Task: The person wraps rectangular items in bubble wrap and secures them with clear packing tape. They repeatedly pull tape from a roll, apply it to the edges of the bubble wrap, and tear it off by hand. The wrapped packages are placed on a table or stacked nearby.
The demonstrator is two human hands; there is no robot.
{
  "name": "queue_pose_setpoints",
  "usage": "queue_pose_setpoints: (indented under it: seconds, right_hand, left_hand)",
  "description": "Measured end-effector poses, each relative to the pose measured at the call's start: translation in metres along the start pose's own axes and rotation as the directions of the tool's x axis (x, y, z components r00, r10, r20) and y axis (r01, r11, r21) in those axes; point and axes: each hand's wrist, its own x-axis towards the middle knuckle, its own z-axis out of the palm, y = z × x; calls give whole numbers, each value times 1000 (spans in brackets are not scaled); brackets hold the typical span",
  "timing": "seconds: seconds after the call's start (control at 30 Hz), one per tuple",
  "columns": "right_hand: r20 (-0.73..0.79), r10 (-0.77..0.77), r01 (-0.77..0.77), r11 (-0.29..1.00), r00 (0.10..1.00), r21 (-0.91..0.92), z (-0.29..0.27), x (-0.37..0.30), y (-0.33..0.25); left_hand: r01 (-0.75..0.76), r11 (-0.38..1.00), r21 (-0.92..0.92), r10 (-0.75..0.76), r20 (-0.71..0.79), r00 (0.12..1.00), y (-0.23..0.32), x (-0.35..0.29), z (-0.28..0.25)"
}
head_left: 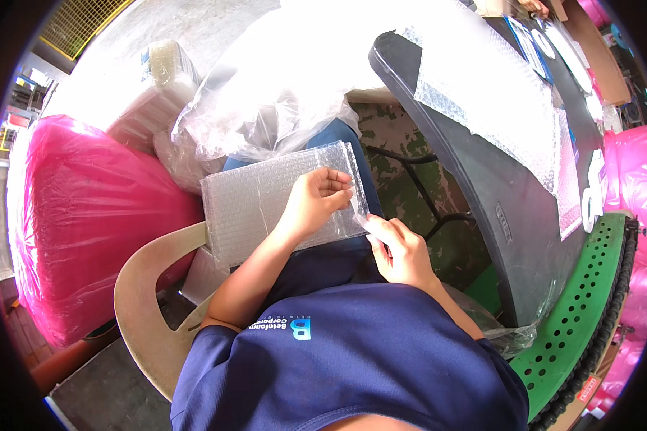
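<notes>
A flat stack of clear bubble wrap bags [255, 197] lies across my lap, its layered edges showing on the right side. My left hand [316, 201] rests over the right part of the stack, fingers curled and thumb pressed to them. Between my hands runs a narrow clear plastic strip [358, 208] at the stack's right edge; whether it is tape or a bag's flap, I cannot tell. The strip's lower end is pinched between thumb and fingers of my right hand [397, 246], just off the stack's lower right corner. My left fingertips appear to grip its upper end.
On the right stands a dark table [482, 165] with bubble wrap sheets [482, 93] on it. A green perforated panel [571, 323] curves beside it. Pink wrapped bundles [101, 223] and a beige chair arm [140, 280] are at left. Clear plastic [266, 115] lies ahead.
</notes>
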Motion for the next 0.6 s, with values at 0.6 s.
queue_pose_setpoints:
  seconds: [0.6]
  right_hand:
    - [438, 168, -219, 973, 883, 68, 1, -24, 15]
  left_hand:
    - [-307, 853, 422, 397, -145, 906, -41, 109, -40]
